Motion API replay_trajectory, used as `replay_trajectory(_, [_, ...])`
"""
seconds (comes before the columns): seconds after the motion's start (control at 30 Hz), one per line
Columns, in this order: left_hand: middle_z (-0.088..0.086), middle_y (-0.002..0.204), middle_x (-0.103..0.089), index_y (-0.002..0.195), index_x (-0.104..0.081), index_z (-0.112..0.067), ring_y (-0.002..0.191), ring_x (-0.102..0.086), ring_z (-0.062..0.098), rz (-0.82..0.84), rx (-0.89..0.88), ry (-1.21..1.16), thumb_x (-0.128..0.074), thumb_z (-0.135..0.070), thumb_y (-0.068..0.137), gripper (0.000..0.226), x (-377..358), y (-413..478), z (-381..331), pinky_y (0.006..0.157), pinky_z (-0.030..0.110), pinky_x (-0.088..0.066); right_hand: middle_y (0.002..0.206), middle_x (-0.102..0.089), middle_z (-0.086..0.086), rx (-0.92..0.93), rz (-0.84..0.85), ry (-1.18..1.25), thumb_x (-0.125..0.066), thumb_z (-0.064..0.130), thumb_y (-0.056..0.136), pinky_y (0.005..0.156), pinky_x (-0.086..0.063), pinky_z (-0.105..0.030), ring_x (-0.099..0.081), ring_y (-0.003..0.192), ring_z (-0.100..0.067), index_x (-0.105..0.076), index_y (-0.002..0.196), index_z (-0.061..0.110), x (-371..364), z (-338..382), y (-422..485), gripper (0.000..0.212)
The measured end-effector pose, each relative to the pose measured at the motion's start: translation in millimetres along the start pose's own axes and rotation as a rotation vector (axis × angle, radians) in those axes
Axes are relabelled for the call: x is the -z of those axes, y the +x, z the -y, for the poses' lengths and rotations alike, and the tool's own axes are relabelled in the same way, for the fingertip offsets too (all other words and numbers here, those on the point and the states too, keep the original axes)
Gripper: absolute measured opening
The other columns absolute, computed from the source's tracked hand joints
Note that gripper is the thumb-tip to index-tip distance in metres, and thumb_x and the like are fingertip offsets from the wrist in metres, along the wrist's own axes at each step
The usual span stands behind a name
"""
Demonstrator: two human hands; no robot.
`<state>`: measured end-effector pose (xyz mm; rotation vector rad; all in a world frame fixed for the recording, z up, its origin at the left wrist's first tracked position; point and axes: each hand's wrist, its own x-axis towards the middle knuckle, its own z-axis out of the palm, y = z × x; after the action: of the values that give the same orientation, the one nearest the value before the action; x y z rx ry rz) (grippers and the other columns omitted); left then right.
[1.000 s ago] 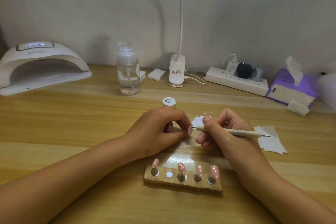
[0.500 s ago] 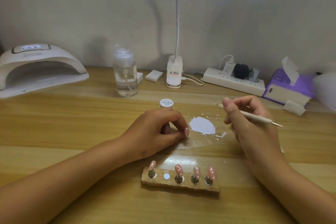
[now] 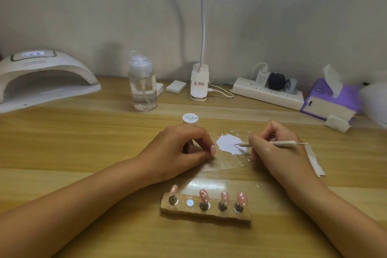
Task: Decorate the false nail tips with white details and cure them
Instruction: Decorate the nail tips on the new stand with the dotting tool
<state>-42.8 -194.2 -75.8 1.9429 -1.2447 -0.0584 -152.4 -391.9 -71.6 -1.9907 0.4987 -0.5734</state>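
A wooden holder at the near middle carries several pink nail tips on small stands, some with white dots; one slot shows only a white disc. Behind it, a white paint blob lies on a clear film. My right hand grips a thin dotting tool whose tip touches the blob. My left hand rests on the film's left edge, fingers curled around a small pinkish piece that is mostly hidden. A small white paint jar stands just behind it.
A white curing lamp sits at the far left. A clear pump bottle, a desk lamp base, a power strip and a purple tissue box line the back. Paper strips lie right of my right hand.
My right hand lifted the tool up and to the right, away from my left hand, then came back down; its tip now sits in the white blob. My left hand stayed put.
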Motion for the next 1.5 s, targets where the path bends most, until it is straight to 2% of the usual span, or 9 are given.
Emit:
replay_trajectory(0.1, [-0.020, 0.085, -0.065, 0.086, -0.073, -0.027, 0.063, -0.056, 0.014, -0.001, 0.005, 0.005, -0.076, -0.018, 0.084, 0.010, 0.2, 0.1, 0.2, 0.063, 0.025, -0.048, 0.059, -0.071, -0.001, 0.011, 0.053, -0.026, -0.065, 0.029, 0.087, 0.063, -0.049, -0.035, -0.065, 0.055, -0.010, -0.051, 0.074, 0.015, -0.2, 1.5, -1.3, 0.024])
replay_trajectory(0.17, [-0.019, 0.086, -0.066, 0.086, -0.073, -0.027, 0.063, -0.056, 0.014, 0.002, 0.008, 0.001, -0.076, -0.018, 0.084, 0.010, 0.5, -0.1, -0.5, 0.063, 0.025, -0.048, 0.055, -0.068, -0.004, 0.000, 0.055, -0.009, -0.064, 0.022, 0.083, 0.060, -0.047, -0.033, -0.060, 0.049, -0.012, -0.050, 0.070, 0.015, -0.7, 1.9, -0.9, 0.021])
replay_trajectory(0.3, [-0.017, 0.087, -0.068, 0.087, -0.072, -0.028, 0.063, -0.055, 0.013, 0.011, 0.011, 0.013, -0.076, -0.017, 0.085, 0.012, 0.9, 0.0, -0.7, 0.063, 0.023, -0.046, 0.059, -0.069, -0.004, 0.039, -0.105, 0.148, -0.064, 0.023, 0.091, 0.053, -0.038, -0.029, -0.051, 0.045, -0.003, -0.050, 0.075, 0.015, 2.7, 4.6, -1.9, 0.023])
replay_trajectory(0.4, [-0.017, 0.087, -0.068, 0.087, -0.072, -0.028, 0.064, -0.056, 0.013, 0.018, 0.015, 0.017, -0.076, -0.017, 0.085, 0.012, 1.4, 0.1, -0.2, 0.063, 0.021, -0.045, 0.073, -0.074, 0.000, 0.117, -0.167, 0.271, -0.059, 0.034, 0.097, 0.044, -0.043, -0.020, -0.055, 0.048, -0.005, -0.052, 0.090, 0.016, 4.6, 16.2, -8.4, 0.021])
replay_trajectory(0.5, [-0.020, 0.086, -0.066, 0.087, -0.072, -0.029, 0.065, -0.056, 0.015, 0.017, 0.011, 0.023, -0.076, -0.017, 0.085, 0.013, 1.3, 0.4, 0.4, 0.062, 0.020, -0.045, 0.081, -0.076, -0.002, 0.076, -0.043, 0.407, -0.065, 0.038, 0.090, 0.041, -0.045, -0.019, -0.059, 0.053, -0.009, -0.057, 0.098, 0.015, -1.0, 28.5, -19.3, 0.026])
replay_trajectory(0.6, [-0.024, 0.085, -0.064, 0.087, -0.071, -0.032, 0.065, -0.056, 0.014, 0.021, 0.006, 0.030, -0.075, -0.019, 0.085, 0.014, 1.7, 0.5, 1.0, 0.062, 0.021, -0.045, 0.066, -0.071, -0.007, -0.057, 0.101, 0.497, -0.069, 0.045, 0.077, 0.040, -0.042, -0.017, -0.054, 0.046, -0.010, -0.060, 0.087, 0.013, -11.0, 31.2, -29.1, 0.035])
replay_trajectory(0.73, [-0.023, 0.084, -0.064, 0.086, -0.069, -0.034, 0.064, -0.055, 0.013, 0.021, -0.006, 0.024, -0.075, -0.018, 0.085, 0.017, 1.4, 0.8, 1.3, 0.062, 0.021, -0.044, 0.065, -0.070, -0.010, -0.095, 0.130, 0.472, -0.071, 0.029, 0.087, 0.042, -0.043, -0.020, -0.056, 0.049, -0.013, -0.053, 0.089, 0.010, -14.4, 27.8, -31.6, 0.026])
replay_trajectory(0.93, [-0.019, 0.085, -0.064, 0.086, -0.071, -0.029, 0.063, -0.055, 0.012, 0.007, -0.021, 0.020, -0.076, -0.016, 0.084, 0.014, 0.5, 1.0, 2.4, 0.062, 0.017, -0.042, 0.060, -0.069, -0.012, -0.093, 0.166, 0.425, -0.065, 0.015, 0.091, 0.049, -0.051, -0.020, -0.061, 0.050, -0.014, -0.050, 0.075, 0.007, -16.5, 25.2, -31.4, 0.023])
replay_trajectory(1.5, [-0.026, 0.084, -0.062, 0.086, -0.071, -0.026, 0.063, -0.056, 0.013, -0.002, -0.043, 0.038, -0.077, -0.015, 0.084, 0.012, 0.7, 1.5, 1.7, 0.061, 0.018, -0.044, 0.064, -0.071, -0.014, -0.063, 0.194, 0.377, -0.065, 0.014, 0.091, 0.053, -0.054, -0.021, -0.067, 0.054, -0.016, -0.052, 0.075, 0.005, -16.0, 27.7, -33.5, 0.022])
